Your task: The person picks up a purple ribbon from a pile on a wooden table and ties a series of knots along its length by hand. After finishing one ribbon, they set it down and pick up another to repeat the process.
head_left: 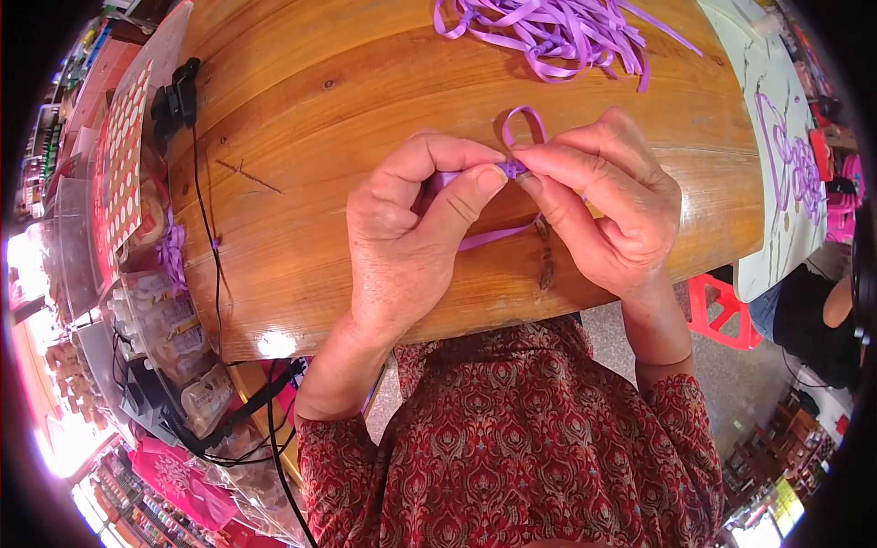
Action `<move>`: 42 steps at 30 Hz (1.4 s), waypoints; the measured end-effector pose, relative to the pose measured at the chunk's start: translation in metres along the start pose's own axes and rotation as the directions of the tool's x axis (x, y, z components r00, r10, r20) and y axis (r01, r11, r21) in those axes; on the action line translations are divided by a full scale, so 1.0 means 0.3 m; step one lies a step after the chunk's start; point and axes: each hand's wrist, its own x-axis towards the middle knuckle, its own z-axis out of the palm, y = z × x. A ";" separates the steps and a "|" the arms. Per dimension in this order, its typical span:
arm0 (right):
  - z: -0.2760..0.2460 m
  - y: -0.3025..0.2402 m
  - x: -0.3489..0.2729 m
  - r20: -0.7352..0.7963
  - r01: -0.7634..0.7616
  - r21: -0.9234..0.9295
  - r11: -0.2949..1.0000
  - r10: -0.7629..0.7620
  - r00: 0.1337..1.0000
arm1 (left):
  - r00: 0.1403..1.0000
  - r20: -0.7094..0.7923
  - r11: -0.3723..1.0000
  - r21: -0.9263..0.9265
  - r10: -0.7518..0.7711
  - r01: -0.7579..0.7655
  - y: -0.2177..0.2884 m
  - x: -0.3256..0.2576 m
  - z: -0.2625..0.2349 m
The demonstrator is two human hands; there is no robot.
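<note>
Deep-red garment [530, 447], ornate repeating motifs, pale and dark; matching patterned sleeves [336, 466]; left hand [411, 201], right hand [621, 201] bare.

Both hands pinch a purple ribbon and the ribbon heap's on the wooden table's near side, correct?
Not near: the head view shows the ribbon heap on the far side of the wooden table; your left hand and right hand pinch a purple ribbon.

Head-worn fisheye view, upright, from above the wearer's chest, facing down, near the hands [402, 215]
</note>
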 end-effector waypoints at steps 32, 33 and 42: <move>0.002 0.009 0.012 0.098 -0.100 0.210 0.973 0.081 0.992 | 0.967 0.031 0.921 -0.297 -0.254 0.252 -0.002 -0.011 -0.008; 0.006 0.004 0.011 0.100 -0.100 0.210 0.973 0.080 0.992 | 0.964 0.026 0.927 -0.270 -0.264 0.261 -0.002 -0.010 -0.006; -0.002 0.011 0.014 0.131 -0.099 0.188 0.977 0.075 0.989 | 0.948 0.057 0.888 -0.337 -0.313 0.314 -0.002 -0.011 -0.013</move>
